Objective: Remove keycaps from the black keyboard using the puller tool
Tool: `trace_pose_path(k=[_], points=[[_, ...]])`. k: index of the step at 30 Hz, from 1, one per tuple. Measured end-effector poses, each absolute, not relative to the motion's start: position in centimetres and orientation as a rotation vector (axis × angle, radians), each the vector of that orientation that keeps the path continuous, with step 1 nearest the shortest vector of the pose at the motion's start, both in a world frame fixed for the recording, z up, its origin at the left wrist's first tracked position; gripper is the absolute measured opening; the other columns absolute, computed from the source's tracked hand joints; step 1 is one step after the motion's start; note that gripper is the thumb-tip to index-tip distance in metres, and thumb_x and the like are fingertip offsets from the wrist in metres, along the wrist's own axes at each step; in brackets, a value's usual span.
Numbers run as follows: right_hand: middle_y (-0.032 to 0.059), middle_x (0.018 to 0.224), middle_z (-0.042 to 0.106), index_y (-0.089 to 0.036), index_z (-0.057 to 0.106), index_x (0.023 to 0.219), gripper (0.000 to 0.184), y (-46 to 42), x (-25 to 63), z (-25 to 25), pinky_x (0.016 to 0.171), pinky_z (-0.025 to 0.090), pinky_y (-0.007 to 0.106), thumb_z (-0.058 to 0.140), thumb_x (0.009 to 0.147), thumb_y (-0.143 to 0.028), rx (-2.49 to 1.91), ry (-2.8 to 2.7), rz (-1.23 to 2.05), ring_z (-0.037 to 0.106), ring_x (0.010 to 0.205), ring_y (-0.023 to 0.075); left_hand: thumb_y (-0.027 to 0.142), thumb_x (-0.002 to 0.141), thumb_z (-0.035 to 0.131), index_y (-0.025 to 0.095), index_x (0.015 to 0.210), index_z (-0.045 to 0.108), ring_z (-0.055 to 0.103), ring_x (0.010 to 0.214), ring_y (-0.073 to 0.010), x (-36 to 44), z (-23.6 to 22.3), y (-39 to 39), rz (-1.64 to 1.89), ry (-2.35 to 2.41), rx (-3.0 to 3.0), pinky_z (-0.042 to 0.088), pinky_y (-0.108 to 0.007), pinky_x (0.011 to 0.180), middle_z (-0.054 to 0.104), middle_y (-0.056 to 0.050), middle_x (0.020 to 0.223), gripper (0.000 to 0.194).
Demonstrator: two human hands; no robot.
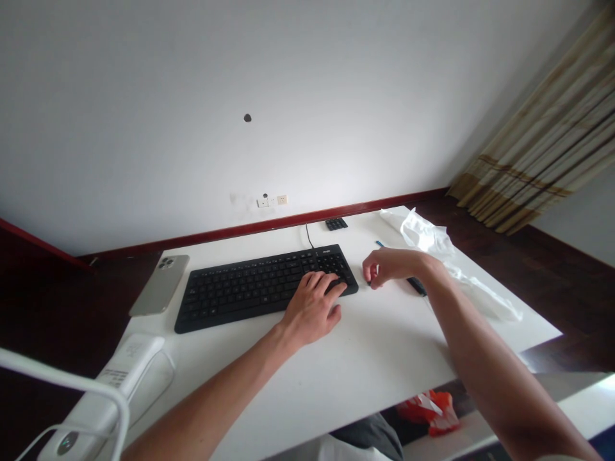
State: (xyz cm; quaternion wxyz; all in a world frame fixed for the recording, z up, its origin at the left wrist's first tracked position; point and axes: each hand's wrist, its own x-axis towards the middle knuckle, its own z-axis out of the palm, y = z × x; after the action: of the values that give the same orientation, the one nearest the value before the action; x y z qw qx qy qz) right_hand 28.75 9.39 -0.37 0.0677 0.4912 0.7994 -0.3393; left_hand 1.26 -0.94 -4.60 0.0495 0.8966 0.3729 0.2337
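A black keyboard (250,285) lies at a slant across the white table. My left hand (312,304) rests over its right part, fingers stretched out and touching the number-key area. Just off the keyboard's right end is my right hand (376,267), its fingers pinched together low over the tabletop. A small black piece (369,282) shows at those fingertips; it looks like a keycap, but most of it is covered. Behind the right wrist lies a slim dark tool (417,286), partly hidden by the hand.
A small black block of keys (336,224) lies near the table's far edge. Crumpled white plastic (427,237) covers the right side. At left are a phone (161,285) and a white power strip (129,362) with cables. The wall stands behind the table (298,378).
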Motion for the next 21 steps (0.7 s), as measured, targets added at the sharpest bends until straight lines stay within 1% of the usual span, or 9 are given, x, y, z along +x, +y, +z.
trace_pose_path(k=[3, 6, 8, 10, 12, 15, 17, 19, 21], points=[[0.003, 0.074, 0.075, -0.027, 0.079, 0.073, 0.003, 9.4, 28.0, 0.1, 0.062, 0.05, 0.034, 0.08, 0.072, -0.03, 1.568, 2.513, -0.919, 0.07, 0.07, 0.0242, 0.024, 0.093, 0.062, 0.022, 0.136, 0.061, 0.053, 0.123, -0.0282, 1.2, -4.7, -0.8, 0.72, 1.125, 2.725, 0.042, -0.049, 0.111, 0.06, -0.009, 0.137, 0.043], [0.0027, 0.079, 0.076, -0.027, 0.079, 0.079, 0.005, 9.1, 26.8, 0.8, 0.068, 0.053, 0.034, 0.077, 0.078, -0.031, 1.686, 2.715, -0.817, 0.071, 0.076, 0.0234, 0.024, 0.093, 0.062, 0.022, 0.135, 0.062, 0.053, 0.122, -0.0279, 1.1, -4.9, -0.7, 0.742, 1.106, 2.727, 0.043, -0.05, 0.11, 0.061, -0.009, 0.136, 0.042], [0.0016, 0.081, 0.076, -0.027, 0.078, 0.084, 0.007, 8.9, 25.8, 0.8, 0.072, 0.054, 0.033, 0.075, 0.082, -0.032, 1.714, 2.864, -0.801, 0.071, 0.078, 0.0218, 0.022, 0.094, 0.061, 0.022, 0.132, 0.064, 0.054, 0.121, -0.0272, 1.0, -5.0, -0.6, 0.762, 1.089, 2.722, 0.044, -0.049, 0.109, 0.062, -0.009, 0.133, 0.039], [0.0011, 0.084, 0.077, -0.026, 0.077, 0.088, 0.007, 8.7, 24.8, 0.4, 0.075, 0.055, 0.032, 0.072, 0.084, -0.029, 1.672, 2.978, -0.79, 0.071, 0.08, 0.0208, 0.02, 0.094, 0.06, 0.022, 0.129, 0.066, 0.055, 0.119, -0.0261, 0.9, -5.1, -0.5, 0.779, 1.067, 2.711, 0.046, -0.047, 0.108, 0.064, -0.008, 0.127, 0.036], [0.0014, 0.089, 0.077, -0.026, 0.077, 0.093, 0.012, 8.6, 24.0, -0.2, 0.077, 0.056, 0.032, 0.068, 0.085, -0.022, 1.581, 3.041, -0.776, 0.071, 0.082, 0.0207, 0.018, 0.093, 0.06, 0.022, 0.125, 0.068, 0.055, 0.117, -0.0252, 0.8, -5.1, -0.4, 0.781, 1.033, 2.708, 0.047, -0.044, 0.106, 0.065, -0.007, 0.123, 0.033], [0.0021, 0.098, 0.078, -0.026, 0.077, 0.105, 0.028, 8.6, 23.7, -0.6, 0.079, 0.057, 0.033, 0.06, 0.085, -0.013, 1.495, 3.065, -0.789, 0.072, 0.087, 0.0204, 0.017, 0.093, 0.061, 0.022, 0.12, 0.071, 0.055, 0.117, -0.0249, 0.8, -5.3, -0.3, 0.763, 0.978, 2.713, 0.048, -0.043, 0.104, 0.064, -0.007, 0.123, 0.029], [0.0027, 0.103, 0.078, -0.025, 0.075, 0.111, 0.035, 8.6, 23.9, -0.4, 0.079, 0.058, 0.032, 0.057, 0.084, -0.01, 1.502, 3.07, -0.8, 0.071, 0.088, 0.0198, 0.016, 0.092, 0.062, 0.022, 0.119, 0.071, 0.055, 0.117, -0.025, 0.7, -5.3, -0.3, 0.76, 0.959, 2.709, 0.049, -0.044, 0.103, 0.064, -0.008, 0.124, 0.029], [0.0031, 0.105, 0.077, -0.024, 0.075, 0.111, 0.037, 8.6, 24.3, 0.0, 0.08, 0.058, 0.032, 0.056, 0.083, -0.009, 1.515, 3.071, -0.785, 0.071, 0.088, 0.0192, 0.016, 0.091, 0.063, 0.022, 0.119, 0.071, 0.055, 0.117, -0.0251, 0.7, -5.4, -0.2, 0.764, 0.95, 2.703, 0.049, -0.044, 0.103, 0.064, -0.007, 0.123, 0.03], [0.0025, 0.104, 0.077, -0.024, 0.075, 0.11, 0.035, 8.5, 24.5, 0.4, 0.08, 0.058, 0.032, 0.058, 0.082, -0.011, 1.5, 3.06, -0.77, 0.071, 0.088, 0.019, 0.016, 0.091, 0.063, 0.021, 0.119, 0.071, 0.055, 0.117, -0.0254, 0.6, -5.4, -0.2, 0.767, 0.948, 2.698, 0.049, -0.044, 0.104, 0.064, -0.007, 0.124, 0.029]])
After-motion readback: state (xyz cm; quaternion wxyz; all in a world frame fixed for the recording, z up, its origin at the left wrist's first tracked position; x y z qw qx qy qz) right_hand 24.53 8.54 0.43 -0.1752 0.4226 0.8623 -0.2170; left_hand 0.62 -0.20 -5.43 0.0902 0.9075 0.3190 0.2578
